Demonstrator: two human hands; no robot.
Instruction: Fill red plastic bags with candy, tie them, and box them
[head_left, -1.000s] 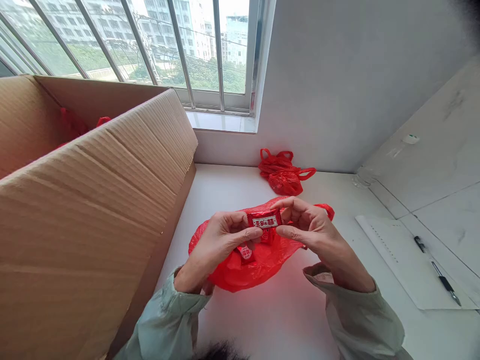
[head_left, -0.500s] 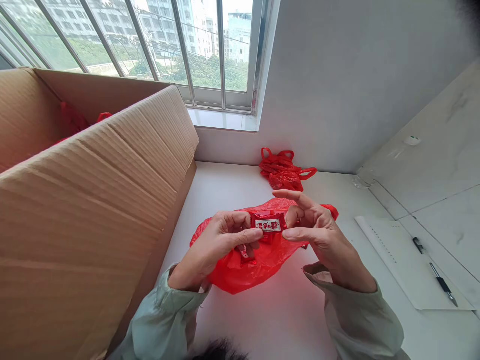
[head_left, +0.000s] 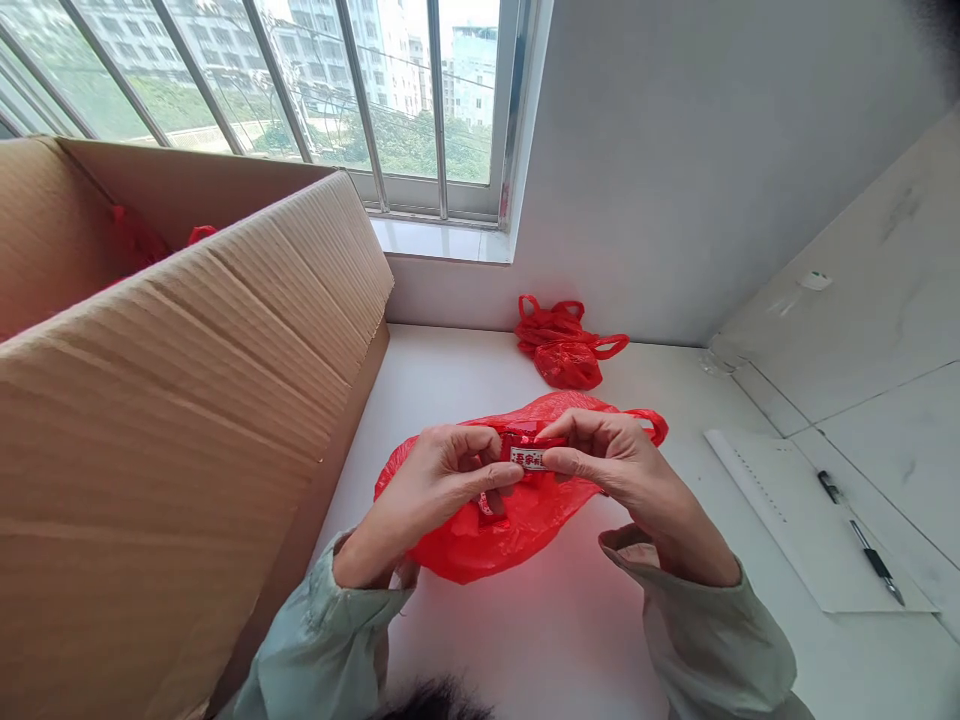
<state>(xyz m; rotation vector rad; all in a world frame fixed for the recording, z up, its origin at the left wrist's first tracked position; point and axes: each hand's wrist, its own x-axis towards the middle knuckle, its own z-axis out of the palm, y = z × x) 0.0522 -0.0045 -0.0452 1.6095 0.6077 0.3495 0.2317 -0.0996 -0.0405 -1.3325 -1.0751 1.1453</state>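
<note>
White tabletop lies beneath a spread red plastic bag. Your right hand has just lowered its index finger and shifted inward, covering more of the small red wrapped packet over the bag. Your left hand pinches the opposite end, so both grip it. Beyond the bag sit bunched red carrier bags; left, a cardboard box.

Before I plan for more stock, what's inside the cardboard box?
Some red plastic shows in the cardboard box. The near wall hides the bottom, so how much there is can't be told.
</note>
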